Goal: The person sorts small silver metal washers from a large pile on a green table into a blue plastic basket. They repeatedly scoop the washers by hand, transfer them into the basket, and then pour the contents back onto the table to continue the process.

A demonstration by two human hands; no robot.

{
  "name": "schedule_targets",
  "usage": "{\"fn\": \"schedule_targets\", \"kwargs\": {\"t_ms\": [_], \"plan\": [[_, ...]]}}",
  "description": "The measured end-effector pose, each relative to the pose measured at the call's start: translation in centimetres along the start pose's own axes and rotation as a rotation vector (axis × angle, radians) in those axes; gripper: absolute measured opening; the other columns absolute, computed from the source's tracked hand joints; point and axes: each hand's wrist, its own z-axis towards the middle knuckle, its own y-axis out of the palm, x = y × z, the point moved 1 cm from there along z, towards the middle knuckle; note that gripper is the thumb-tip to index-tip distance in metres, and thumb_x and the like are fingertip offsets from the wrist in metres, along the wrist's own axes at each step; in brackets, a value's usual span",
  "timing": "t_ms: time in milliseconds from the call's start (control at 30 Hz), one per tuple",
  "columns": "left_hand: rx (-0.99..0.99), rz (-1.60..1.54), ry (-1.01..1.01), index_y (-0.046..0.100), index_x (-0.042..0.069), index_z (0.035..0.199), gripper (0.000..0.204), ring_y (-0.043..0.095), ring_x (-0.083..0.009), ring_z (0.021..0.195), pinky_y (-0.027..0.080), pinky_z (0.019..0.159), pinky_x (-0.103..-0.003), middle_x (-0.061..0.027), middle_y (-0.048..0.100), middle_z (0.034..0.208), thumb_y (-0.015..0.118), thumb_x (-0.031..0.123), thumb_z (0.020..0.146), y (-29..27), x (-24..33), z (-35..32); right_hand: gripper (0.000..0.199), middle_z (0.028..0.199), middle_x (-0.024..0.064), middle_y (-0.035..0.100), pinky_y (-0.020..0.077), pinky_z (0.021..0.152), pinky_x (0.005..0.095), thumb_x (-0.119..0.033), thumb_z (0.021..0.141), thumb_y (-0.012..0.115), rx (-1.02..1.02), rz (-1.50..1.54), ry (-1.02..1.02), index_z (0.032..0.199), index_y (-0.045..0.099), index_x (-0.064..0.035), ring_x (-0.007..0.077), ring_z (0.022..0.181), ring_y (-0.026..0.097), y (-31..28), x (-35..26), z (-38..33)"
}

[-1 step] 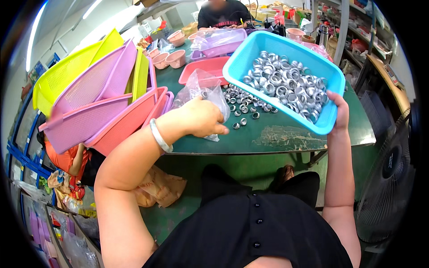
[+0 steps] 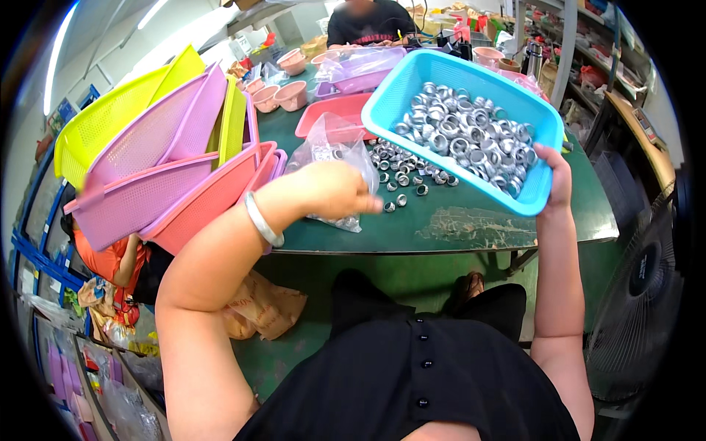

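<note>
In the head view, the blue basket (image 2: 397, 88) lay between one and two o'clock of the centre, slanting, with a heap of small silvery ring-shaped pieces (image 2: 471, 132) inside. The right hand (image 2: 557, 176), between two and three o'clock, was closed on its nearer right corner, thumb over the rim; whether its underside met the table (image 2: 401, 231) could not be seen.

The left hand (image 2: 334, 189), a pale bangle (image 2: 259, 219) at its wrist, hung at eleven o'clock, just off the centre, in front of a clear plastic bag (image 2: 332, 140). Its fingers were loosely bent and pointed toward three o'clock; I could not tell how wide the grip stood, or whether it had hold of the bag.

Loose pieces (image 2: 403, 163) lay on the green tabletop just beside the bag, toward one o'clock, partly under the blue basket's near edge. A red-pink basket (image 2: 316, 117) stood near twelve, pink bowls (image 2: 290, 95) at eleven, and piled yellow-green, purple and coral baskets (image 2: 143, 202) between nine and ten. A person in black (image 2: 368, 26) sat at twelve; a fan (image 2: 647, 272) stood just past three.
</note>
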Motion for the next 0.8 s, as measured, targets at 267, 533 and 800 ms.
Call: {"fn": "schedule_targets", "kwargs": {"t_ms": [267,533,800], "plan": [[0.662,0.284,-0.474,0.065,-0.002,0.084,0.03,0.059,-0.0362,0.08,0.048,0.079,-0.039,-0.0208,0.059,0.088,0.056,0.023,0.071,-1.9,-7.2,2.7,0.027,0.092,0.0174,0.062,0.0517,0.075,0.038,-0.013,0.077,0.049,0.088,-0.135,0.034,0.098,0.052,0.0039,0.0258,0.078,0.062,5.0,1.8,6.9],[-0.074,0.431,-0.433,0.067,0.007,0.087,0.022,0.061,-0.0289,0.074,0.048,0.065,-0.036,-0.0146,0.064,0.084,0.061,0.013,0.067,-2.7,-15.8,6.1,0.026,0.089,0.0162,0.061,0.0504,0.074,0.0406,-0.015,0.076,0.051,0.067,-0.132,0.097,0.094,0.053,0.0046,0.0264,0.077,0.061,9.1,2.9,12.6],[0.805,-0.311,-0.525,0.064,0.003,0.101,0.036,0.06,-0.0172,0.078,0.047,0.069,-0.029,-0.0114,0.065,0.088,0.051,-0.005,0.069,-7.3,-15.5,2.9,0.028,0.088,0.0161,0.063,0.0509,0.075,0.0389,-0.017,0.077,0.048,0.044,-0.19,0.157,0.095,0.054,0.0041,0.0266,0.074,0.062,9.7,3.1,10.7]]}}
